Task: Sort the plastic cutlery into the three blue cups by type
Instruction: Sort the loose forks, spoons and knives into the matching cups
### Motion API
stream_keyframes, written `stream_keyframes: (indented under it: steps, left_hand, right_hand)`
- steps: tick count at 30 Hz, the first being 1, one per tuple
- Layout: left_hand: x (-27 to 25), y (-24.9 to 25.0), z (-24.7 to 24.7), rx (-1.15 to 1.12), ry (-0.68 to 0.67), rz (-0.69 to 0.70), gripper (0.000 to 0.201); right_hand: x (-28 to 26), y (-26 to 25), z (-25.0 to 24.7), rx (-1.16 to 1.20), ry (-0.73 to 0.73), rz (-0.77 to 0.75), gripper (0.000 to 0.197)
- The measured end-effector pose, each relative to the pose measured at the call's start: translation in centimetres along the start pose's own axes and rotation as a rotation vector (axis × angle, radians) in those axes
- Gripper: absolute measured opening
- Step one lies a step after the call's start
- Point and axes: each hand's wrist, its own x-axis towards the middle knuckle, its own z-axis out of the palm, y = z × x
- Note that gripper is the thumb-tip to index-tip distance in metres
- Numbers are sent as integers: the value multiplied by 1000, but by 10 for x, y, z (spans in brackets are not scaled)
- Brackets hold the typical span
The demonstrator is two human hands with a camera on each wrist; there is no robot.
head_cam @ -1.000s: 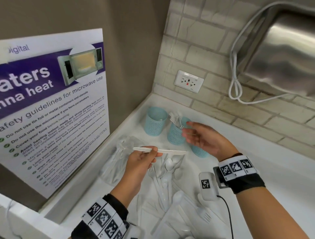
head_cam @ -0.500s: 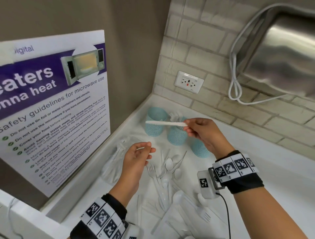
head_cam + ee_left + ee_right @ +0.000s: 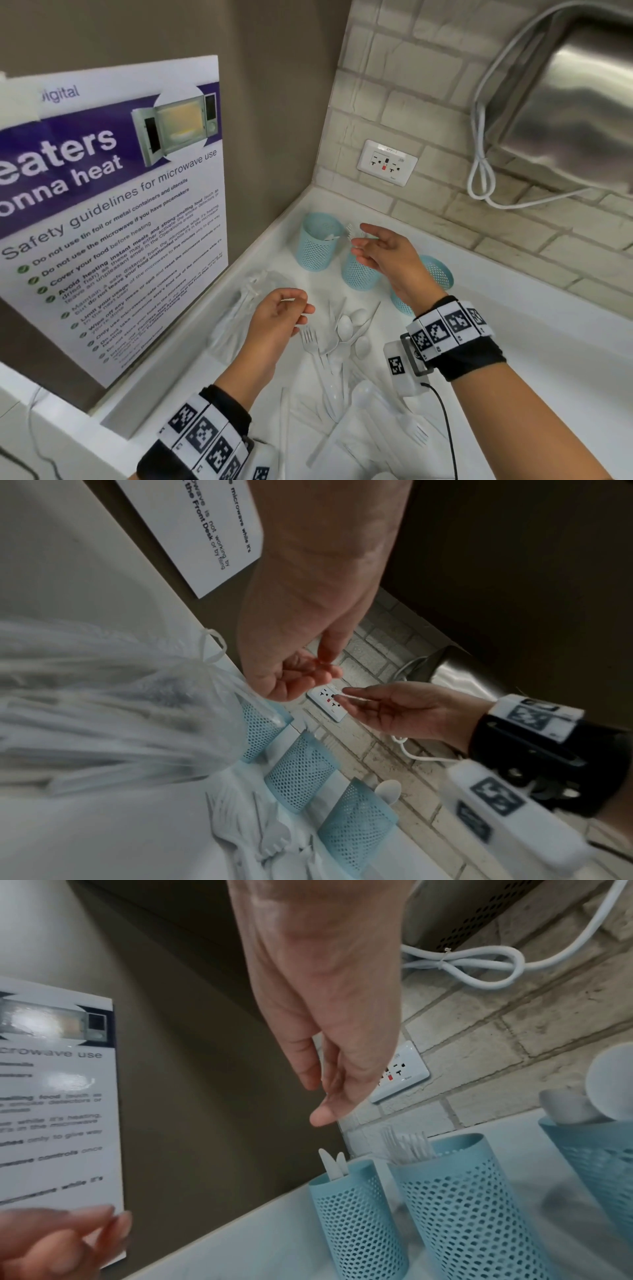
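Observation:
Three blue mesh cups stand in a row by the wall. The left cup (image 3: 320, 241) (image 3: 356, 1218) holds white knives (image 3: 334, 1164), the middle cup (image 3: 359, 274) (image 3: 462, 1204) forks (image 3: 407, 1148), the right cup (image 3: 440, 274) (image 3: 599, 1150) spoons (image 3: 609, 1080). My right hand (image 3: 363, 240) (image 3: 318, 1096) hovers above the left and middle cups, fingers straight, holding nothing. My left hand (image 3: 301, 308) (image 3: 325, 666) hangs over the counter with loosely curled fingers, empty. A pile of loose white cutlery (image 3: 339, 342) lies just right of it.
A clear plastic bag (image 3: 246, 308) (image 3: 120, 710) lies left of the pile against the counter's raised edge. A microwave safety poster (image 3: 113, 212) stands at the left. A wall socket (image 3: 387, 162), a white cable (image 3: 479, 171) and a steel appliance (image 3: 575, 113) sit behind the cups.
The right hand took the white knife from the left hand, carried it to the left cup and let go. Both hands are now empty.

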Motion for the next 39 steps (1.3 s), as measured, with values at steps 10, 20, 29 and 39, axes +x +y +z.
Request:
stream_keyframes:
  steps: [10,20,29,39]
  left_hand:
    - [-9,-18,-28,932,-439,28,18]
    - [-29,-37,-38,1322,-651,-315,83]
    - [-27,-59,-19,939,-764,-417,87]
    - [-25,-58,-16,823,-785,-296,75]
  right_hand:
    - [-79,31,-36,-598,-211,77,31]
    - [-151,106,-102,-1399,-731,512,146]
    - [-158,132,-70,-1339,-486,406,127]
    - [-147,133,-38,-1096,-341,435,67]
